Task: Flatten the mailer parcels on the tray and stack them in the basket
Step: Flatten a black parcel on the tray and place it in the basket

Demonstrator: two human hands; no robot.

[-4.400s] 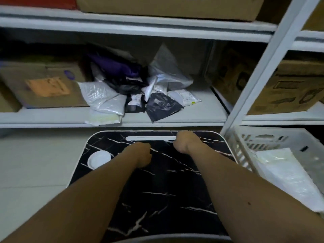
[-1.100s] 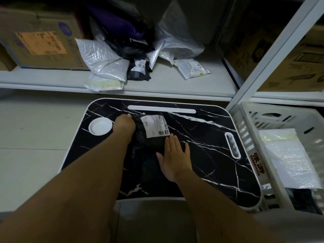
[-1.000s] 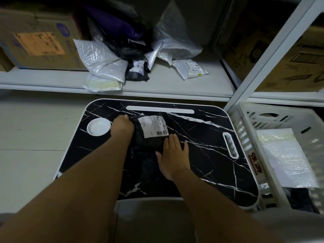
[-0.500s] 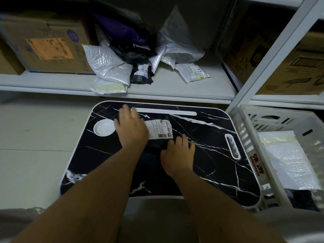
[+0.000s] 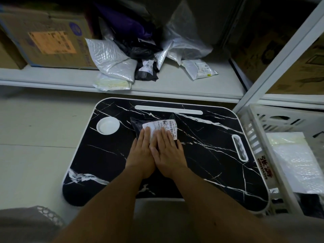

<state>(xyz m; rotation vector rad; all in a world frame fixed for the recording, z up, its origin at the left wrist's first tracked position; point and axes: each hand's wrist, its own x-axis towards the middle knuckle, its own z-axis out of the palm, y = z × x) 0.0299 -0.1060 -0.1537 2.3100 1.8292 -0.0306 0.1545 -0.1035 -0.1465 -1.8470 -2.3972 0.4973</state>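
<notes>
A black mailer parcel [image 5: 138,124] with a white shipping label [image 5: 164,126] lies on the black marble-patterned tray [image 5: 210,155]. My left hand [image 5: 141,153] and my right hand [image 5: 168,151] lie flat side by side on the parcel's near half, palms down, fingers together and stretched forward. The right hand partly overlaps the left. The white basket [image 5: 259,155] stands right of the tray and holds a white bubble mailer [image 5: 294,160].
Several more mailers, silver, black and white, are heaped on the low shelf [image 5: 175,85] behind the tray, beside a cardboard box [image 5: 49,35]. A white shelf post [image 5: 273,55] rises at the right. The tray has a round white cup recess [image 5: 108,125].
Both hands have come together on the parcel: the left slid right and down off its far corner, the right moved up beside it. Both now press flat on the near half.
</notes>
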